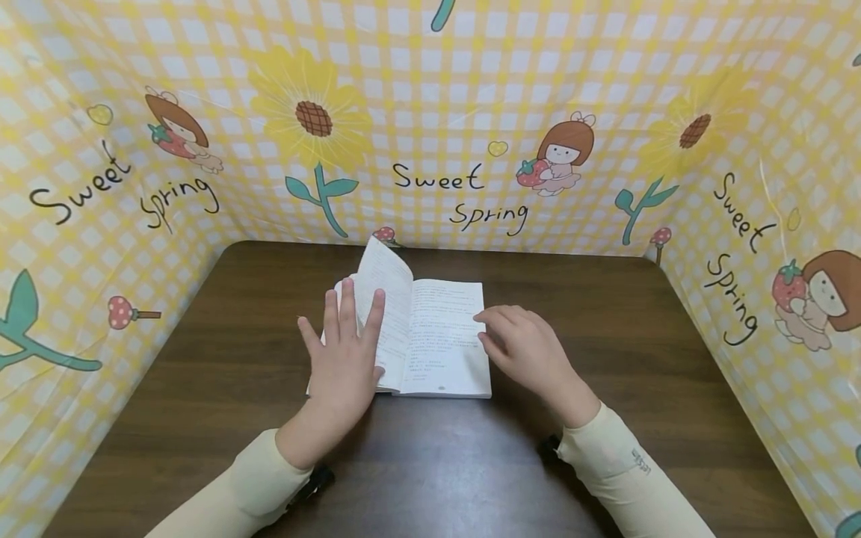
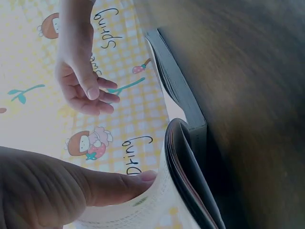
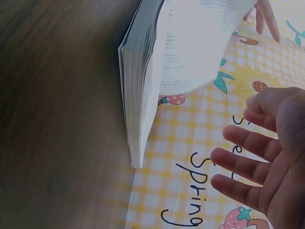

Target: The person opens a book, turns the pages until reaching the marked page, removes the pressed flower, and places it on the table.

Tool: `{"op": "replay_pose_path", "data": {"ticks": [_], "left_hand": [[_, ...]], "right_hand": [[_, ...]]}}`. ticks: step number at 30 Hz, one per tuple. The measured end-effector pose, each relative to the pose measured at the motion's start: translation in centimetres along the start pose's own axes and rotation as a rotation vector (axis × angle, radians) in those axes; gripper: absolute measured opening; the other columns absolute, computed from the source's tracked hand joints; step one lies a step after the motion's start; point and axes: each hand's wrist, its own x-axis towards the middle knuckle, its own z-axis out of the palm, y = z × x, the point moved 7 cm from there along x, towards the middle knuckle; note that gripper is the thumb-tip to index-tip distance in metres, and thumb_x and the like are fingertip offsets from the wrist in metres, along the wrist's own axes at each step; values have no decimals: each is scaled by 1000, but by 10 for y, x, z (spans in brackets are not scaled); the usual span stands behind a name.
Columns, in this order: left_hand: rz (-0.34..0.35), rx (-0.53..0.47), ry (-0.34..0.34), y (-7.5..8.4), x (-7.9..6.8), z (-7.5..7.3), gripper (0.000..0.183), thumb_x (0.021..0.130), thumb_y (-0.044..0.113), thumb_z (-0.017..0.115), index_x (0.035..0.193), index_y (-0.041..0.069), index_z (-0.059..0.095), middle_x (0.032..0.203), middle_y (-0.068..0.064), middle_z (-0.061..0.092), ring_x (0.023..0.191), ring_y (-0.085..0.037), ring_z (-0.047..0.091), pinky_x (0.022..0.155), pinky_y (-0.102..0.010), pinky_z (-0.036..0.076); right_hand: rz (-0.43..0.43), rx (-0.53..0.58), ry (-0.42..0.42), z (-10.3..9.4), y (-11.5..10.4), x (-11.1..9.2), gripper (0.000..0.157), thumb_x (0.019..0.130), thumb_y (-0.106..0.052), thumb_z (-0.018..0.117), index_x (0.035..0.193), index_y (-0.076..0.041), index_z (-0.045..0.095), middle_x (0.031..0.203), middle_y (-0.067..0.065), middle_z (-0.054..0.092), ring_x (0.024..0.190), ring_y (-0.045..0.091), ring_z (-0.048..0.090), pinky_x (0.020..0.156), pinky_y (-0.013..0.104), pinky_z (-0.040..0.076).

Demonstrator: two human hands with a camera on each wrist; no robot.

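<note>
An open book (image 1: 444, 336) with printed pages lies on the table. My left hand (image 1: 343, 366) is over its left half, fingers straight and spread. In the left wrist view the left thumb (image 2: 114, 188) rests against a curving page, with the left pages bowed up beside it. One raised leaf (image 1: 382, 280) stands up near the spine, past the left fingertips. My right hand (image 1: 531, 351) hovers at the book's right edge, its fingers loosely bent and holding nothing. The right wrist view shows those fingers apart from the page block (image 3: 138, 95).
The dark wooden table (image 1: 222, 359) extends around the book. A yellow checked cloth (image 1: 457, 90) with sunflowers, cartoon figures and lettering rises behind it and on both sides. Dark wrist devices show under both pale sleeves (image 1: 258, 474).
</note>
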Motion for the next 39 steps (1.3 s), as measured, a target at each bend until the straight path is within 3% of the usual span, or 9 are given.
{"op": "replay_pose_path", "data": {"ticks": [4, 8, 11, 14, 17, 21, 25, 33, 39], "left_hand": [[-17, 57, -29, -3, 1, 2, 139, 63, 33, 99, 166, 23, 7, 170, -24, 0, 155, -50, 6, 108, -85, 11], [-12, 94, -116, -6, 2, 11, 109, 65, 31, 98, 157, 16, 41, 165, -24, 27, 154, -49, 15, 110, -83, 7], [23, 68, -183, -7, 2, 20, 89, 68, 25, 95, 146, 11, 55, 157, -23, 44, 150, -49, 26, 111, -81, 10], [85, -18, -236, -4, 3, 29, 76, 78, 16, 87, 147, 11, 55, 155, -22, 47, 146, -49, 34, 110, -81, 18], [169, -145, -312, 0, 3, 37, 61, 93, 3, 69, 150, 13, 52, 160, -19, 42, 147, -47, 36, 110, -77, 26], [243, -272, -434, 6, 0, 45, 58, 98, -9, 48, 152, 15, 51, 164, -18, 35, 150, -45, 32, 109, -74, 31], [243, -288, -493, 5, 0, 48, 56, 99, -6, 47, 152, 12, 50, 164, -18, 34, 150, -45, 32, 108, -74, 34], [286, -315, -529, 2, 1, 52, 63, 90, 7, 57, 152, 5, 48, 165, -20, 30, 151, -43, 31, 117, -57, 35], [283, -324, -505, 1, 2, 54, 56, 94, 14, 55, 149, 5, 52, 164, -20, 34, 149, -42, 35, 116, -56, 36]], "right_hand": [[9, -7, -18, 2, 2, 0, 22, 94, -19, 71, 115, -15, 72, 115, -1, 73, 103, 21, 69, 88, 40, 56], [15, -9, -50, 6, 3, -1, 22, 94, -21, 71, 114, -15, 73, 116, 0, 72, 104, 22, 69, 89, 41, 55], [11, -4, -71, 9, 4, -1, 21, 93, -21, 72, 113, -15, 74, 117, 2, 72, 106, 23, 68, 90, 42, 55], [-3, 7, -103, 13, 5, -2, 21, 93, -21, 73, 113, -15, 74, 119, 4, 72, 109, 25, 68, 93, 45, 54], [-11, 17, -154, 19, 5, -4, 24, 94, -24, 74, 115, -14, 74, 123, 6, 71, 114, 26, 67, 96, 47, 53], [-3, 15, -260, 26, 6, -7, 33, 93, -31, 76, 121, -14, 73, 132, 9, 68, 123, 27, 63, 102, 48, 50], [-11, 30, -376, 34, 5, -11, 48, 90, -39, 79, 130, -12, 70, 142, 12, 62, 132, 30, 58, 109, 50, 45], [33, 98, -611, 57, 4, -25, 80, 84, -58, 78, 146, -13, 57, 160, 11, 45, 148, 28, 41, 122, 54, 27], [43, 136, -657, 64, 5, -30, 88, 78, -57, 84, 148, -12, 55, 161, 10, 43, 150, 27, 37, 123, 56, 23]]}}
